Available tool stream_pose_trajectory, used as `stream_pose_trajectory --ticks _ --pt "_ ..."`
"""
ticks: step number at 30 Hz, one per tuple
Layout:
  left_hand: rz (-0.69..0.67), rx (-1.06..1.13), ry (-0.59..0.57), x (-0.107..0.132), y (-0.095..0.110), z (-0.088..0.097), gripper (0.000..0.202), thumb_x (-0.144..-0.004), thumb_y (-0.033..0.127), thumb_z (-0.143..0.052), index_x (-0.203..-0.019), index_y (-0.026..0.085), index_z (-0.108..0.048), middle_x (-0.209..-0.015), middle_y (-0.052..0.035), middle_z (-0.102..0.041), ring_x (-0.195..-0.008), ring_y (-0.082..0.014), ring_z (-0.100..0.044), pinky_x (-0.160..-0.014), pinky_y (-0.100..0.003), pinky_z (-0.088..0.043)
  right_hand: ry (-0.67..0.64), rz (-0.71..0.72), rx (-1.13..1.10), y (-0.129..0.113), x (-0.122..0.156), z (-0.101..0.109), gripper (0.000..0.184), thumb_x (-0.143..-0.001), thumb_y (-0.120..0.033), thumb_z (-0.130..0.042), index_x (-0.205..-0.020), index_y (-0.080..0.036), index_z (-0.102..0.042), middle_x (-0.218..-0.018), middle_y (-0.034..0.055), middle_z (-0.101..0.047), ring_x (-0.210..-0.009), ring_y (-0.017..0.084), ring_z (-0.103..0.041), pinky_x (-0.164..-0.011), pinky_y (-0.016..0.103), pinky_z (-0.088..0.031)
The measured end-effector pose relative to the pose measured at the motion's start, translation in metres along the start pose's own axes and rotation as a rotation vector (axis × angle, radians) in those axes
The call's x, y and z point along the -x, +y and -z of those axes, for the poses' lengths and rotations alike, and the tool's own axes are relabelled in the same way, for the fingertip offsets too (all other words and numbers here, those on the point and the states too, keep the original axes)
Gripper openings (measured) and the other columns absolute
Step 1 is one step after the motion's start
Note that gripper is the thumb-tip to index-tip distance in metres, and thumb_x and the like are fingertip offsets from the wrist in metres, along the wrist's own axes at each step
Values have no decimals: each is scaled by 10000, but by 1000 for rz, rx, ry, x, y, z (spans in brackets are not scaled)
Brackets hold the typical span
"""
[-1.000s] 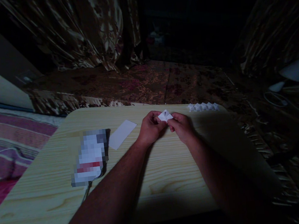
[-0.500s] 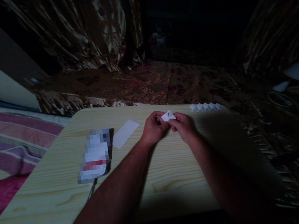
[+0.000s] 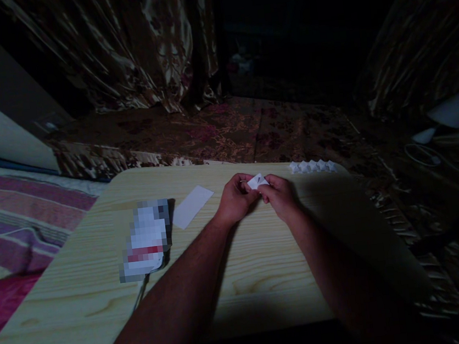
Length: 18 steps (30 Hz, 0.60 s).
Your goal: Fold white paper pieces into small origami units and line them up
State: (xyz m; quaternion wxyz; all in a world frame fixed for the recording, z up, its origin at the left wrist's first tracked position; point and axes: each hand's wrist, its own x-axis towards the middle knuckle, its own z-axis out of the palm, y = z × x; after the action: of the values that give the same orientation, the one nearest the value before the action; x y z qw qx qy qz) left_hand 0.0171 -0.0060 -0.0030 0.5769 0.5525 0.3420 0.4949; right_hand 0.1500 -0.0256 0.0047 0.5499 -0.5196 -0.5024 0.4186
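Between my two hands is a small folded piece of white paper [image 3: 258, 180], with creased flaps and a dark gap near its middle. My left hand [image 3: 236, 197] pinches its left side, thumb in front and fingers curled behind. On the other side, my right hand [image 3: 279, 191] grips the right and lower edge between thumb and fingers. Both hands are held over the far middle of the table. To their left lies a flat white paper strip [image 3: 193, 206]. Several small white folded paper stars [image 3: 313, 167] stand in a row to the right of my right hand.
The pale wooden table [image 3: 262, 278] has rounded corners. A pixelated phone-like object [image 3: 146, 239] with a cable lies on its left side. Striped bedding [image 3: 13, 207] is at the left, a patterned ledge [image 3: 191, 129] behind, and a lamp [image 3: 458, 110] at the far right.
The right hand's fingers have closed in slightly over the folded paper, and less of the paper shows. The camera view has shifted a little; the strip and stars lie as before.
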Motion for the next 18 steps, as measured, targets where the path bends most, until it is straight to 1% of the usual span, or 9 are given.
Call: stream_pose_trajectory --ticks 4,7,9,11,12,13,15,16,18 --pt "-1 38 24 -2 -2 0 404 -625 253 -767 -953 155 -554 -674 23 -607 -530 -77 -507 -510 -191 -356 -15 -33 0 0 0 -2 124 -691 -283 -606 -642 -195 -532 -444 -74 -447 -409 83 -368 -404 223 -254" --pt "6 35 111 -6 -5 2 384 -623 248 -757 -937 151 -558 -664 26 -601 -515 -76 -492 -498 -194 -354 -10 -38 11 1 -5 1 159 -704 -334 -630 -737 -180 -608 -471 -65 -481 -410 87 -388 -400 222 -273" --pt "4 2 196 -8 -7 3 371 -619 244 -750 -928 151 -568 -629 42 -570 -493 -70 -464 -483 -192 -341 135 16 13 -3 -8 5 208 -689 -355 -660 -776 -167 -638 -546 -41 -551 -433 83 -418 -414 219 -303" --pt "5 -9 230 -9 -8 4 360 -612 234 -744 -919 152 -576 -623 45 -561 -495 -72 -464 -482 -194 -341 189 110 12 -16 -6 9 240 -700 -379 -674 -788 -157 -659 -601 -19 -589 -451 79 -434 -429 219 -320" --pt "6 -8 234 -9 -8 4 356 -607 230 -743 -912 152 -578 -624 44 -562 -495 -72 -465 -480 -194 -339 142 151 5 -27 -2 10 252 -717 -395 -672 -799 -156 -669 -607 -14 -595 -453 79 -435 -435 221 -325" --pt "9 2 229 -9 -7 4 355 -604 228 -742 -909 152 -577 -629 41 -568 -497 -73 -469 -480 -195 -338 38 189 -1 -41 6 10 268 -740 -417 -662 -809 -158 -680 -595 -14 -588 -454 80 -436 -441 222 -328" --pt "23 18 216 -9 -5 3 353 -606 224 -737 -909 150 -572 -638 33 -579 -501 -77 -479 -482 -198 -339 -267 285 -16 -72 30 7 331 -797 -483 -612 -784 -163 -696 -595 -4 -581 -473 87 -460 -459 232 -353" --pt "31 22 207 -9 -5 3 353 -610 221 -734 -913 148 -569 -645 27 -584 -508 -81 -487 -487 -200 -345 -421 359 -37 -89 46 5 379 -834 -514 -562 -778 -166 -701 -604 4 -583 -496 93 -487 -479 237 -380" --pt "36 -9 208 -9 -5 4 338 -617 210 -724 -912 146 -570 -644 27 -577 -516 -82 -488 -493 -202 -352 -705 506 -23 -118 78 1 422 -896 -521 -474 -851 -171 -704 -703 29 -619 -605 112 -568 -566 251 -452"
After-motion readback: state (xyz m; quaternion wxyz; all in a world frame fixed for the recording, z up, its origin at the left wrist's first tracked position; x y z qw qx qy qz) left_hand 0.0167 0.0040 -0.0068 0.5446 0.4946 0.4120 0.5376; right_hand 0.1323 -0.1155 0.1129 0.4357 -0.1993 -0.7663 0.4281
